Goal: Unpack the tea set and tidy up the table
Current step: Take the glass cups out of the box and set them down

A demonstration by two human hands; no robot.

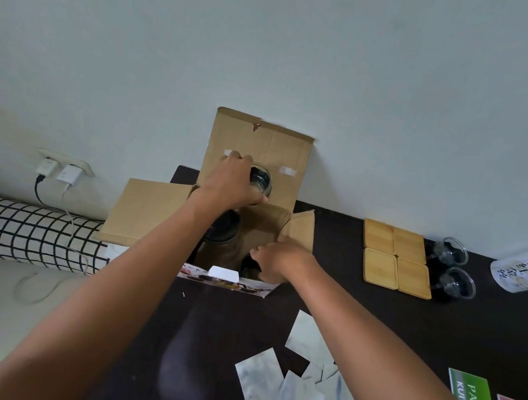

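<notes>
In the head view, unpacking was midway: the left hand (233, 179) gripped a glass cup (261, 181) above the open box (245, 230) while the right hand (276, 261) curled around another inside, so next, probably, both needed lifting clear and setting beside the two cups (450, 267) on the dark surface (358, 311).

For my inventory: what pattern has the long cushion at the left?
The cushion is white with a black grid, in the head view.

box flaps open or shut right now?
Open. The cardboard box has its back flap standing against the wall and its side flaps folded outward. The left hand lifts a glass cup above it.
</notes>
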